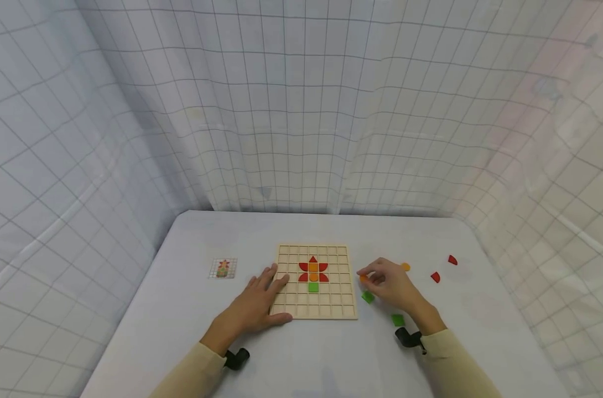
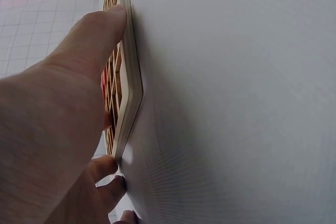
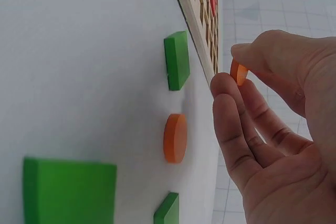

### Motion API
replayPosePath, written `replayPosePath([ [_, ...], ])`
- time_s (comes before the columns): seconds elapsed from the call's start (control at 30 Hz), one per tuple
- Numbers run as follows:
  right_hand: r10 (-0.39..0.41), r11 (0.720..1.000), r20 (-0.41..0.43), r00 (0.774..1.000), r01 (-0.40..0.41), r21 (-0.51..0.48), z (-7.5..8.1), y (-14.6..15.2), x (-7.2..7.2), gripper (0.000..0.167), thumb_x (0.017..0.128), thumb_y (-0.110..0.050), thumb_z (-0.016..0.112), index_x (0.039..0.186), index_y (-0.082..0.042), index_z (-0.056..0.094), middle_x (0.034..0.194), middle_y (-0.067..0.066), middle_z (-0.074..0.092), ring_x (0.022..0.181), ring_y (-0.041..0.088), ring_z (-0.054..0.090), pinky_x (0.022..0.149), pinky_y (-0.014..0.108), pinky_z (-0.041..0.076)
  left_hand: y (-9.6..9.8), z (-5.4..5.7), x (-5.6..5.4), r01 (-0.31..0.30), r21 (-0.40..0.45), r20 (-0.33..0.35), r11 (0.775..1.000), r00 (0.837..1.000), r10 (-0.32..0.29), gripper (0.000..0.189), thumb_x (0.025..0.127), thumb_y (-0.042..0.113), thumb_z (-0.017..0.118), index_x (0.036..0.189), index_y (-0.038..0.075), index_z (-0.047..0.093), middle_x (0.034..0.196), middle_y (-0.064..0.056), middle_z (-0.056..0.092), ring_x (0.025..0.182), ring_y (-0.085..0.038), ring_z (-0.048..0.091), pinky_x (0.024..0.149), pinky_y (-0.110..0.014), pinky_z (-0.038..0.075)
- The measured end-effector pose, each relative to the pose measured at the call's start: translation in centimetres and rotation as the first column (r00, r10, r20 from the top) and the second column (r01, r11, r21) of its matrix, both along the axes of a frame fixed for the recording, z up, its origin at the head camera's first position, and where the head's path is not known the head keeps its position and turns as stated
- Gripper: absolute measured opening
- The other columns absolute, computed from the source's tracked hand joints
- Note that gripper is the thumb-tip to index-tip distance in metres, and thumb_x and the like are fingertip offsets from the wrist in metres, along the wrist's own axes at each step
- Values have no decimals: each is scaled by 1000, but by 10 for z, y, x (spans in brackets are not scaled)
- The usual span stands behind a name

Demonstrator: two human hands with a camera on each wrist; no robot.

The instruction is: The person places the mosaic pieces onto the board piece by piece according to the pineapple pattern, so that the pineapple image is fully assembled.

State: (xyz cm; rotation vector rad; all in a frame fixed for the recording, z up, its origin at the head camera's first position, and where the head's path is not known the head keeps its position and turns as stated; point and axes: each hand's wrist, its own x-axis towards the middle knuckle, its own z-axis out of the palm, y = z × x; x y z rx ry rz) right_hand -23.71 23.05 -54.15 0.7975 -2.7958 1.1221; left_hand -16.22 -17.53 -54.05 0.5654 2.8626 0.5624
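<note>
In the head view a square wooden grid board (image 1: pixel 331 309) lies on the white table. My left hand (image 1: pixel 255 304) rests spread along its left side, the thumb (image 2: pixel 102 27) over the front edge in the left wrist view. My right hand (image 1: pixel 388 283), just beyond the board's right edge, pinches an orange disc (image 3: pixel 240 72) between thumb and fingertips, raised off the table. In the board sit a red triangle (image 1: pixel 313 258), an orange square (image 1: pixel 313 267), another orange disc (image 1: pixel 313 277), a green square (image 1: pixel 313 287) and several red curved pieces (image 1: pixel 323 267) around them.
Loose green pieces (image 1: pixel 368 297) (image 3: pixel 71 192) lie near my right hand. An orange disc (image 3: pixel 176 139) is among them, and two red quarter-round pieces (image 1: pixel 435 277) lie farther right. A small pattern card (image 1: pixel 223 268) lies left of the board. Checked white curtains (image 1: pixel 301 110) enclose the table.
</note>
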Motion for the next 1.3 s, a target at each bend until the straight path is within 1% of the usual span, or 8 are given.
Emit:
replayPosePath([
  [0.17,37,999,-11,999,-37,-14,3,-7,1,23,100,-2,90,121,-9,89,116,2,80,98,13,79,87,26,69,1,-1,-1,-6,-12,6,1000,1000,6,102,103,64,84,182,13,42,194,-27,22,180,-50,26,144,-72,28],
  [0.33,74,997,-26,997,-74,-32,4,-17,1,22,100,-3,90,121,-7,88,116,4,81,96,12,79,85,25,69,1,0,-1,-16,-13,12,1000,1000,16,102,103,62,85,181,12,43,193,-28,22,180,-51,26,144,-72,29],
  [0.5,97,995,-16,995,-98,-33,4,-26,2,22,100,-3,90,121,-6,88,116,5,81,95,10,78,84,24,68,2,2,0,-27,-27,23,999,999,28,102,103,62,84,182,13,42,194,-26,20,182,-48,24,145,-70,27],
  [0.77,144,989,1,990,-144,-43,4,-40,4,20,100,-2,90,119,-5,87,116,8,83,95,13,79,84,25,68,3,3,-1,-22,-23,35,999,999,23,103,104,63,84,182,12,40,195,-25,19,182,-49,23,146,-70,26],
  [0.87,162,986,2,987,-162,-31,4,-47,4,19,100,-3,91,119,-5,87,116,7,83,96,12,79,84,24,68,2,2,0,-26,-22,35,999,999,27,103,104,63,84,182,12,40,195,-25,19,182,-49,23,146,-70,26],
  [1.07,168,986,8,986,-168,8,4,-62,5,18,100,-7,92,117,-8,88,112,4,83,93,6,74,82,21,65,0,2,0,-21,-15,19,1000,1000,22,103,104,64,83,182,12,40,194,-26,20,181,-50,24,145,-71,26],
  [1.3,169,986,17,985,-169,7,1,-74,8,11,100,-11,92,112,-10,89,104,1,80,86,1,66,78,19,60,1,1,0,-19,-9,23,1000,1000,19,103,104,63,84,182,12,41,194,-27,21,181,-50,25,145,-71,26],
])
